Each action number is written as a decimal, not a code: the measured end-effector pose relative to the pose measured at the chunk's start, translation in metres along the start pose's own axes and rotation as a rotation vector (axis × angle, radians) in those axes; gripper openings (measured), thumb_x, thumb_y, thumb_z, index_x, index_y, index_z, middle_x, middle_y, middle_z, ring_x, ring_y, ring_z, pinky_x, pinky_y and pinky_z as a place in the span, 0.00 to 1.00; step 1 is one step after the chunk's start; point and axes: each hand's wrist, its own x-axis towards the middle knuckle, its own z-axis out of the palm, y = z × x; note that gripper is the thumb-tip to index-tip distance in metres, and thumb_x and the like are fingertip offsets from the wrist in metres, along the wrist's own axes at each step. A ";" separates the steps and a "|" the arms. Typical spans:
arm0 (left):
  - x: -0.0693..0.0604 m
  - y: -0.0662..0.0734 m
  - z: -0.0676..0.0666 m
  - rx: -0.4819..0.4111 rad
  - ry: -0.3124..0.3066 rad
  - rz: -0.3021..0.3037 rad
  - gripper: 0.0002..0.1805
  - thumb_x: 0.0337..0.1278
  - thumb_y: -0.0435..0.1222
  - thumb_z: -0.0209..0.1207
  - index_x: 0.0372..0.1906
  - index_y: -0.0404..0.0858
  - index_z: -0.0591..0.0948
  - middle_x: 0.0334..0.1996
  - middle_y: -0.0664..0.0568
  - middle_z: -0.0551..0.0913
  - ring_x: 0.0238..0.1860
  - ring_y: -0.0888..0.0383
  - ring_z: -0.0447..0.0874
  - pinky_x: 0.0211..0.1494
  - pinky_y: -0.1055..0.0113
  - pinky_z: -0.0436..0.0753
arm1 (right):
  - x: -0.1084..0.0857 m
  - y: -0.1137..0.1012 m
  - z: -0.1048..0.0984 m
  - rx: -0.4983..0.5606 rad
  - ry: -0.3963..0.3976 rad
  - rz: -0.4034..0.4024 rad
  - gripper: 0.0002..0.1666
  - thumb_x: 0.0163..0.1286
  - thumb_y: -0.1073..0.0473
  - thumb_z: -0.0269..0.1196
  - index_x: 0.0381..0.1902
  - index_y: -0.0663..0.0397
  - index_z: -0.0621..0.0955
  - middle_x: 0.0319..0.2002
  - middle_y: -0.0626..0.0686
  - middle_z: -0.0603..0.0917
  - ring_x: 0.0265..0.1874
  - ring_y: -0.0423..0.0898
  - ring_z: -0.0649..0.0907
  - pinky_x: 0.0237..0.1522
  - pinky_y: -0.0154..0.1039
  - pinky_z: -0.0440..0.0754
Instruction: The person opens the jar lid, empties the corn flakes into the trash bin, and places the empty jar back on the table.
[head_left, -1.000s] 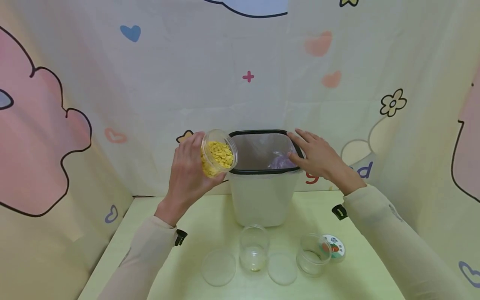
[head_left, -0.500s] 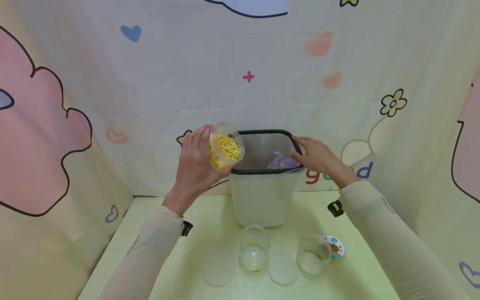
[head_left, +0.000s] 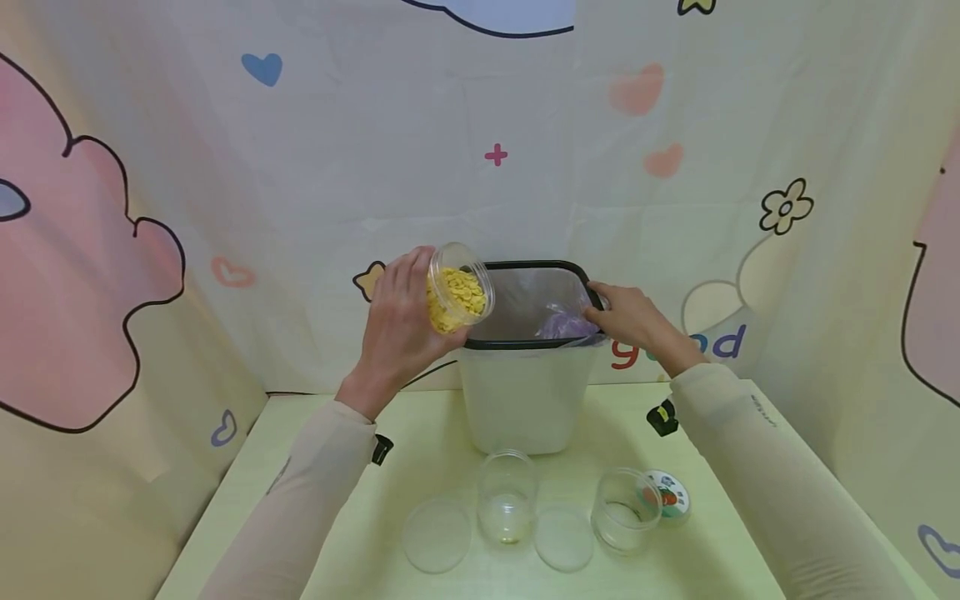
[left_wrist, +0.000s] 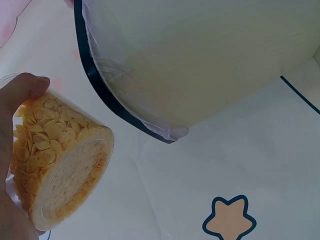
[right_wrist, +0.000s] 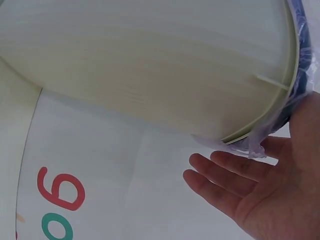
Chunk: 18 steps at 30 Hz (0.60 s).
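Observation:
My left hand (head_left: 401,325) grips a clear plastic jar (head_left: 459,290) of yellow flakes, tilted with its open mouth toward the bin's left rim. In the left wrist view the jar's base shows, with flakes (left_wrist: 50,132) heaped inside. The white trash can (head_left: 525,392) has a black rim and a thin liner; crumpled purple plastic (head_left: 562,323) lies inside. At the can's right rim my right hand (head_left: 636,318) pinches the edge, thumb over the inner side. From the right wrist view, several of its fingers (right_wrist: 220,172) stretch out below the rim, off the wall.
On the table stand two clear jars, a taller one (head_left: 508,498) and a shorter one (head_left: 626,510). Two clear lids (head_left: 437,536) lie beside them, and a printed round lid (head_left: 671,492) is at the right. A patterned curtain (head_left: 420,150) hangs behind the can.
My left hand has moved the jar right and slightly up, now overlapping the can's left rim. My right hand has gone from spread over the right rim to pinching it.

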 end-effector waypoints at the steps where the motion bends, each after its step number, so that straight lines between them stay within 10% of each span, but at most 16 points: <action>1: 0.001 0.000 0.001 0.002 -0.001 0.000 0.56 0.32 0.50 0.76 0.69 0.33 0.61 0.63 0.41 0.71 0.62 0.43 0.70 0.65 0.49 0.74 | 0.000 0.000 0.000 0.013 -0.004 0.007 0.37 0.74 0.51 0.49 0.76 0.60 0.58 0.54 0.66 0.78 0.24 0.47 0.73 0.30 0.41 0.72; 7: 0.007 0.002 0.004 0.012 -0.015 0.002 0.57 0.31 0.50 0.76 0.69 0.33 0.61 0.63 0.40 0.71 0.63 0.43 0.70 0.65 0.48 0.73 | 0.002 0.002 0.003 0.034 0.019 0.007 0.36 0.73 0.56 0.47 0.75 0.62 0.57 0.38 0.63 0.78 0.16 0.43 0.64 0.24 0.38 0.66; 18: 0.019 0.007 0.010 0.031 -0.051 0.021 0.56 0.33 0.51 0.76 0.69 0.35 0.61 0.63 0.41 0.71 0.64 0.44 0.69 0.66 0.48 0.74 | 0.004 0.000 0.008 0.062 0.055 0.022 0.35 0.72 0.60 0.46 0.75 0.63 0.57 0.63 0.69 0.74 0.39 0.57 0.75 0.42 0.47 0.73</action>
